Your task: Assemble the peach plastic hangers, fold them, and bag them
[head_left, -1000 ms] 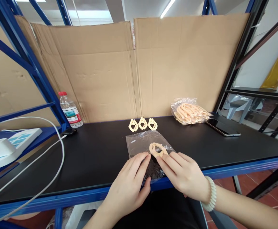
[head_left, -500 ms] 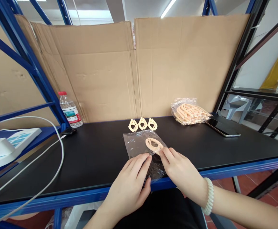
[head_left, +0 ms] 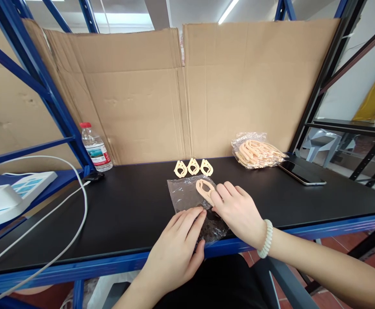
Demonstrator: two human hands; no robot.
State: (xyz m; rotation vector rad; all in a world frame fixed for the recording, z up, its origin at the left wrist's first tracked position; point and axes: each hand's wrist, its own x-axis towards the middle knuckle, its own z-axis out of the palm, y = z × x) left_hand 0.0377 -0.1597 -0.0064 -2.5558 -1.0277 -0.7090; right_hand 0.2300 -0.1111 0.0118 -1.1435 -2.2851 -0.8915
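A clear plastic bag [head_left: 185,193] lies flat near the table's front edge. My left hand [head_left: 179,244] rests on its near part, fingers together and thumb below, gripping the film. My right hand [head_left: 239,210], with a pale beaded bracelet on the wrist, pinches the near end of a peach plastic folding hanger [head_left: 203,189]. The hanger's looped end lies over the bag; whether it is inside the film I cannot tell. Just beyond the bag stand three cream, rounded plastic pieces in a row: a left one [head_left: 180,169], a middle one [head_left: 193,166] and a right one [head_left: 206,168].
A filled bag of peach hangers [head_left: 258,152] sits at the back right beside a phone [head_left: 301,173]. At the back left stands a water bottle [head_left: 96,148]. A white cable [head_left: 84,206] loops from a power strip [head_left: 42,189]. Cardboard [head_left: 135,98] walls the back.
My right hand has shifted and turned over the near end of the hanger, which now points more steeply toward me. My left hand has stayed on the bag.
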